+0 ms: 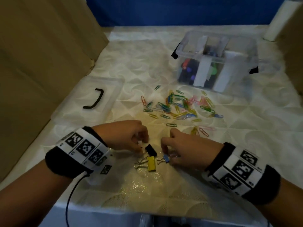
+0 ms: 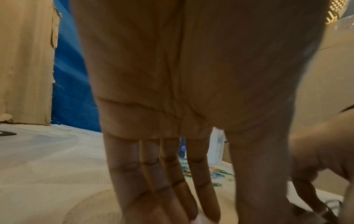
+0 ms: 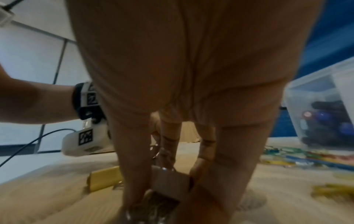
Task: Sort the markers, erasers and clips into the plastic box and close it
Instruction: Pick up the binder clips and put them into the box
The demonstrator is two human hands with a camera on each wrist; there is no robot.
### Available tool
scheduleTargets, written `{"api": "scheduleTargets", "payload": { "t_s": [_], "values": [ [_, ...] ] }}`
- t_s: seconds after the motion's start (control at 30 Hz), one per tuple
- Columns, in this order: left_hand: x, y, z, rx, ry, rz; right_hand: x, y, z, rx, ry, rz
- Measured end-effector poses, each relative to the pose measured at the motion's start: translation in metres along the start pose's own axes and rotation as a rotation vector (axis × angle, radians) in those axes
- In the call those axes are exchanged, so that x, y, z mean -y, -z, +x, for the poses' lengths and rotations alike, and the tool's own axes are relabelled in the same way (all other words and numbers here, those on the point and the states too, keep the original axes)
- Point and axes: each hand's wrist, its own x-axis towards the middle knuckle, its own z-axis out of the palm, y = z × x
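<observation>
Three binder clips lie close to the table's front edge: a black one (image 1: 150, 149), a yellow one (image 1: 151, 163) (image 3: 103, 180) and a small blue one (image 1: 166, 158). My right hand (image 1: 166, 153) (image 3: 168, 189) pinches the blue clip (image 3: 172, 184) between thumb and fingers. My left hand (image 1: 141, 145) (image 2: 201, 212) hovers just left of the black clip, with a small white piece (image 1: 139, 142) at its fingertips. Several coloured paper clips (image 1: 180, 105) (image 3: 306, 157) lie scattered mid-table. The clear plastic box (image 1: 188, 56) (image 3: 316, 91) stands open at the back right, with markers (image 1: 188, 69) inside.
The box's clear lid (image 1: 78, 102) with a black handle (image 1: 95, 99) lies flat at the left. Cardboard walls (image 1: 41, 63) close off the left and the far right, and a blue wall (image 1: 180, 10) stands behind. A black cable (image 1: 70, 194) hangs from my left wrist band.
</observation>
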Motion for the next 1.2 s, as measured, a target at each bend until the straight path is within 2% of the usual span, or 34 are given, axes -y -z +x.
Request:
{"api": "scheduleTargets", "payload": {
  "t_s": [0.1,0.27,0.33,0.4,0.57,0.63,0.73,0.8,0.87,0.93,1.0,1.1,1.2],
  "values": [
    [0.003,-0.007,0.001,-0.067,-0.017,0.044,-0.003,-0.003,0.006,-0.048,-0.021,0.075],
    [0.009,-0.012,0.002,-0.102,-0.018,0.046,-0.016,0.001,0.003,-0.149,-0.124,0.389],
    [0.012,-0.014,0.000,-0.122,-0.035,0.004,-0.018,0.004,0.000,-0.241,-0.145,0.506],
    [0.014,-0.014,-0.002,-0.160,-0.054,-0.030,-0.015,0.005,-0.002,-0.276,-0.115,0.465],
    [0.008,-0.006,-0.007,-0.197,-0.114,-0.231,0.006,-0.009,0.004,-0.042,-0.004,0.158],
    [0.002,-0.006,-0.007,-0.167,-0.150,-0.246,0.008,-0.010,0.008,-0.045,0.010,0.068],
    [-0.004,-0.013,-0.005,-0.139,-0.185,-0.162,-0.002,-0.008,0.008,-0.086,-0.029,0.088],
    [-0.004,-0.018,-0.001,-0.134,-0.207,-0.081,-0.013,-0.006,0.006,-0.152,-0.070,0.243],
    [-0.004,-0.019,0.002,-0.121,-0.220,-0.040,-0.022,-0.003,0.003,-0.193,-0.072,0.641],
    [-0.005,-0.018,0.004,-0.097,-0.246,-0.014,-0.026,-0.002,0.000,-0.168,-0.080,1.088],
    [-0.007,-0.017,0.006,-0.078,-0.278,0.025,-0.028,-0.002,-0.001,-0.145,-0.069,1.236],
    [-0.007,-0.015,0.010,-0.067,-0.324,0.068,-0.022,-0.001,-0.002,-0.129,-0.035,1.089],
    [0.001,-0.010,0.014,-0.081,-0.310,0.082,-0.005,0.005,-0.003,-0.219,-0.031,0.487]
  ]
}}
